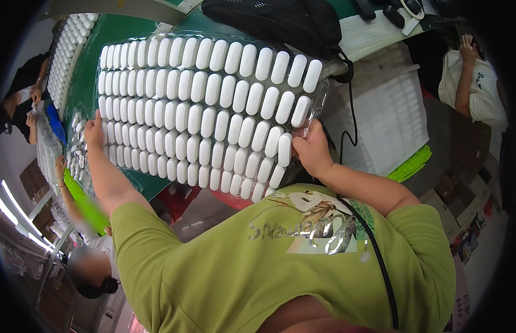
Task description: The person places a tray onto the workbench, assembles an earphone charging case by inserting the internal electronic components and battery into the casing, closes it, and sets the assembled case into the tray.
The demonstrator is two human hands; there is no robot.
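A wide clear plastic tray (322,99) stretches across in front of me, tilted, filled with several rows of white oblong plastic cases (213,89). My left hand (93,132) grips its left edge, fingers partly hidden behind it. At the near right corner my right hand (314,150) is closed on the tray's rim, thumb on top beside the last cases. Under the tray lies the green tabletop (130,26).
A black bag (274,25) sits behind the tray. Translucent sheets or trays (374,116) are stacked at the right, near a black cable (355,119). Small loose parts (77,150) and another filled tray (72,50) lie left. Co-workers sit on both sides.
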